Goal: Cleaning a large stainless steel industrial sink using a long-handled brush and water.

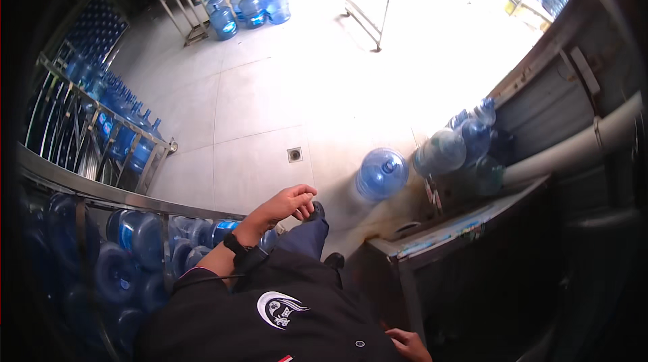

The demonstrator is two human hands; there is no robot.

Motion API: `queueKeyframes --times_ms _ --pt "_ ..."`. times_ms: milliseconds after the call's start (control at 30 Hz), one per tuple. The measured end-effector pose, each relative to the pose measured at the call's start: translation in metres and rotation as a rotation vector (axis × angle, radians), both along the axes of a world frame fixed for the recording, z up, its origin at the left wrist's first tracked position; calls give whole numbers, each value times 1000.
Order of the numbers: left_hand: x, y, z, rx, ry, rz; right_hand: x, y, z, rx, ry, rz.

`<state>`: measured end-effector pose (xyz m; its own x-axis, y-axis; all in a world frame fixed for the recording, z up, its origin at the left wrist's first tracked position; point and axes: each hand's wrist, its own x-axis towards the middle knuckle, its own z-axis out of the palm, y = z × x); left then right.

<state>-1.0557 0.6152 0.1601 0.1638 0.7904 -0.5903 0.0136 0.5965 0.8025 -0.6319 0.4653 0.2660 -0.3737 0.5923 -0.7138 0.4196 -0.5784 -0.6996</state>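
Left hand [291,201] out in front of the body at mid-frame, fingers [305,194] curled loosely together, nothing held; black wrist strap [236,245] just behind it. Right hand [408,344] low at the bottom edge, beside the leg of the grey metal table [459,223]; only part showing, cannot tell whether its fingers are apart or closed, nothing seen in it.

Nearest thing to the left hand: large round translucent blue plastic water jug [381,173], on the pale tiled floor [270,105] to the right of the hand, well apart from it, just beside the table's left end. More blue jugs [466,142] lying on their sides in a row atop the table, necks pointing left, against the grey corrugated wall [547,109].

Left side: curved steel-rail rack [88,186] packed with blue jugs, close to the left forearm. Far end of the floor: cluster of upright blue jugs [253,7] next to a bare metal frame stand [185,4]. Small square floor drain [294,154] above the left hand. Dark jacket with white round emblem [280,308] at the bottom.
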Motion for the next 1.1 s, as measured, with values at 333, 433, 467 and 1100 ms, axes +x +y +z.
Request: queueKeyframes --times_ms 333,433,467,1100 --pt "-80 74 -11 135 -89 253 -159 275 -75 256 170 -35" --pt "-95 83 -22 109 -127 315 -226 324 -92 368 182 0" --pt "-100 86 -24 110 -129 334 -249 333 -96 367 188 27" --pt "-266 329 73 461 86 746 -491 488 -1 1088 805 1093"
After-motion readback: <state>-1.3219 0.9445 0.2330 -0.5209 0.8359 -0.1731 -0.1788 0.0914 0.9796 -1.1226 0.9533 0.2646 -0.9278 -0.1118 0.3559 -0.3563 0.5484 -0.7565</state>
